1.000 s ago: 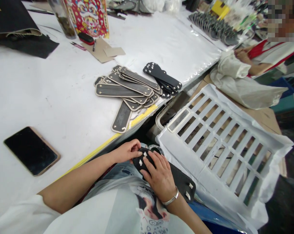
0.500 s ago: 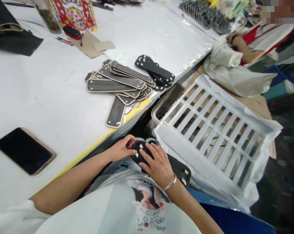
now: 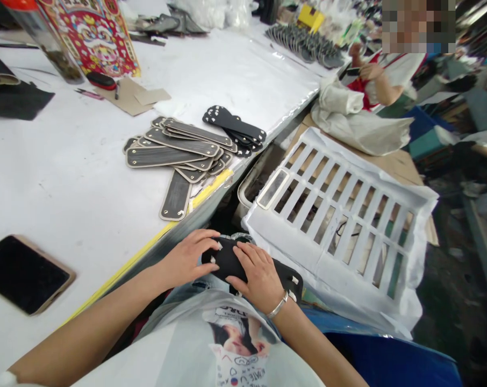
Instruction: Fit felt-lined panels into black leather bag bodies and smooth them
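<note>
A long black strip (image 3: 227, 263) with rounded ends and small pale tabs lies across my lap. My left hand (image 3: 189, 258) grips its left end, with the thumb and fingers around the edge near two tabs. My right hand (image 3: 262, 277), with a silver bangle at the wrist, rests over its middle, holding it from above. On the table, a pile of grey strips with pale edges and small studs (image 3: 166, 156) lies beyond my hands. Beside it sits a smaller stack of black strips with pale tabs (image 3: 239, 128).
A white slotted tray (image 3: 328, 199) holds one pale-edged strip (image 3: 273, 189) at its left. A phone (image 3: 28, 274) lies on the white table (image 3: 86, 199). A blue bin (image 3: 388, 355) is at lower right. Another person's hands (image 3: 368, 70) show at upper right.
The view has shifted, so the table items sit lower and further left. My left hand has closed more around the strip's end. The other person's hands have risen.
</note>
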Action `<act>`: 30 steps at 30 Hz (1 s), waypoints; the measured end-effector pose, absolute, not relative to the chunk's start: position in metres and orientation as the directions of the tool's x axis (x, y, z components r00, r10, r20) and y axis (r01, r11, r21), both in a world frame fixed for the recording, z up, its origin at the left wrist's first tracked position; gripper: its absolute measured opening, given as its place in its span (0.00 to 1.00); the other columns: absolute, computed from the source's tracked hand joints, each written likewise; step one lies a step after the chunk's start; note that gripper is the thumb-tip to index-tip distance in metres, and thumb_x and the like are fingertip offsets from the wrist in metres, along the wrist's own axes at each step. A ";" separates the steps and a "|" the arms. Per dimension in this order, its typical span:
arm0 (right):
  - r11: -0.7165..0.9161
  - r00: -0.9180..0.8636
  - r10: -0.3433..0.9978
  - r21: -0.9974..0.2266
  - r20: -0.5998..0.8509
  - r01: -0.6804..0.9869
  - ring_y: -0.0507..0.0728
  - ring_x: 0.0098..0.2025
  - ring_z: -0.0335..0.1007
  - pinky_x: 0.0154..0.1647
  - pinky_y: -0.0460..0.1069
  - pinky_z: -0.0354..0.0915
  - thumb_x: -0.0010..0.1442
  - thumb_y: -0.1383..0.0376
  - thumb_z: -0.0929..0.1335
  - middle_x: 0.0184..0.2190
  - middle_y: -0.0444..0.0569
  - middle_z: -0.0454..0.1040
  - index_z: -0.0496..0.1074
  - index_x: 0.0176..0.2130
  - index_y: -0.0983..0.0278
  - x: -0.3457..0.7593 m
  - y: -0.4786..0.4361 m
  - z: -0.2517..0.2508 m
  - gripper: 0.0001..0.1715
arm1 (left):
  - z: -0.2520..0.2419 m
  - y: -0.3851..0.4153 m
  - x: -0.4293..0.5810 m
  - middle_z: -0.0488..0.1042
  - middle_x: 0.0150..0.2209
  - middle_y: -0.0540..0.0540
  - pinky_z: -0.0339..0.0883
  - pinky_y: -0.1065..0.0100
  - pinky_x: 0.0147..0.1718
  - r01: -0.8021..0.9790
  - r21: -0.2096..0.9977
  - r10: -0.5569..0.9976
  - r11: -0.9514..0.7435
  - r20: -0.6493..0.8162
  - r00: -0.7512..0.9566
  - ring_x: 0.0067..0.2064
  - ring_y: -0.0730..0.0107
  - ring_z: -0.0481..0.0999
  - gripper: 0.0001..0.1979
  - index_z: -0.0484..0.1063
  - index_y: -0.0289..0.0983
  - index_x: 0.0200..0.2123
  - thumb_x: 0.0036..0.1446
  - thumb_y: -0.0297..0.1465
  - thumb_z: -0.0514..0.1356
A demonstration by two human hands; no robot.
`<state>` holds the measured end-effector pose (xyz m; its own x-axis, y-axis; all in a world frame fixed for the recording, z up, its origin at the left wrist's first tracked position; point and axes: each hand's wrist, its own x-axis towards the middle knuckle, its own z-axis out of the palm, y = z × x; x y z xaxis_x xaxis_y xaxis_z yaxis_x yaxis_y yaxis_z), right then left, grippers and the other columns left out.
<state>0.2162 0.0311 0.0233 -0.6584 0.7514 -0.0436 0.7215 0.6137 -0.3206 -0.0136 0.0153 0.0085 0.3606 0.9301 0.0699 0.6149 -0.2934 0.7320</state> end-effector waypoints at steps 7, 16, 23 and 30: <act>0.618 -0.662 0.750 -0.338 -0.021 0.710 0.63 0.57 0.56 0.56 0.59 0.54 0.55 0.50 0.67 0.57 0.54 0.63 0.62 0.57 0.62 0.220 0.034 0.024 0.34 | -0.001 0.023 -0.007 0.61 0.59 0.39 0.52 0.51 0.58 0.654 0.656 0.875 -0.377 0.020 0.484 0.60 0.52 0.56 0.18 0.67 0.39 0.40 0.47 0.39 0.64; 0.560 -0.642 0.762 -0.417 -0.078 0.716 0.66 0.52 0.60 0.53 0.59 0.56 0.44 0.47 0.72 0.52 0.59 0.66 0.58 0.58 0.69 0.224 0.044 0.018 0.50 | 0.002 0.034 -0.007 0.62 0.55 0.39 0.57 0.56 0.55 0.595 0.729 0.841 -0.337 -0.052 0.539 0.56 0.56 0.62 0.19 0.63 0.39 0.37 0.46 0.40 0.65; 0.534 -0.620 0.778 -0.414 -0.101 0.737 0.63 0.47 0.62 0.49 0.57 0.58 0.41 0.51 0.73 0.46 0.55 0.68 0.64 0.50 0.68 0.215 0.047 0.019 0.41 | -0.008 0.033 -0.011 0.62 0.55 0.39 0.54 0.57 0.56 0.557 0.750 0.829 -0.356 -0.021 0.559 0.57 0.56 0.60 0.20 0.62 0.39 0.38 0.45 0.40 0.65; 0.515 -0.607 0.788 -0.434 -0.099 0.739 0.65 0.50 0.61 0.51 0.58 0.56 0.43 0.51 0.71 0.49 0.56 0.67 0.63 0.52 0.68 0.217 0.044 0.015 0.41 | -0.012 0.028 -0.011 0.59 0.57 0.39 0.54 0.56 0.55 0.325 0.941 0.877 -0.092 -0.077 0.474 0.57 0.56 0.61 0.20 0.61 0.39 0.38 0.45 0.36 0.66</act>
<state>0.2168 0.0445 0.0151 -0.6072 0.7883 -0.0991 0.7393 0.5149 -0.4339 -0.0114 0.0276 -0.0124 0.4736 0.8774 -0.0773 0.3249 -0.0925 0.9412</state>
